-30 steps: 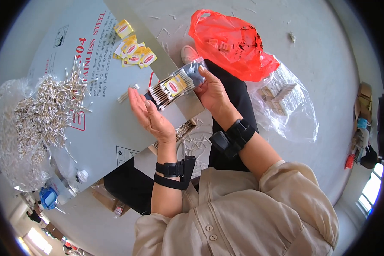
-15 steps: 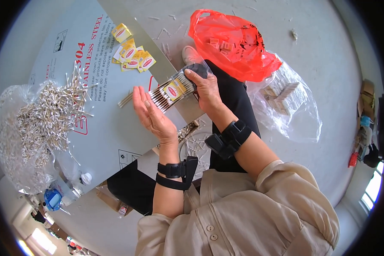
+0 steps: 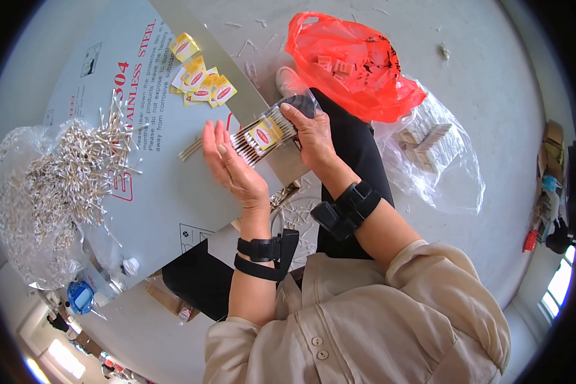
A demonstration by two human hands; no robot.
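The bundle of cotton swabs (image 3: pixel 262 136), wrapped in clear film with a yellow and red label on its side, sits above the near right edge of the grey metal sheet (image 3: pixel 166 192) that serves as the bench. The right hand (image 3: pixel 313 137) is clamped around the bundle's far end, fingers curled over the top and thumb underneath. The left hand (image 3: pixel 233 168) is spread flat, fingers together and straight, with its palm pressed against the swab tips at the bundle's near end; it grips nothing. Both wrists carry black strapped bands (image 3: pixel 347 208). At the far edge of the sheet lies a small cluster of yellow labels (image 3: pixel 201 77) with red ovals, some overlapping. Along the left edge a large loose heap of swabs (image 3: pixel 70 173) spills from a clear plastic bag (image 3: pixel 13 192), well apart from the hands. A few single swabs (image 3: pixel 191 149) lie on the sheet just beside the left hand's fingertips. Beyond the right edge of the sheet, on the pale floor, a red plastic bag (image 3: pixel 358 64) holds small pale pieces, and next to it a clear bag (image 3: pixel 435 153) holds stacked bundles of sticks. A blue tape roll (image 3: pixel 80 297) rests near the sheet's near left corner. The person wears a beige buttoned shirt (image 3: pixel 365 320).
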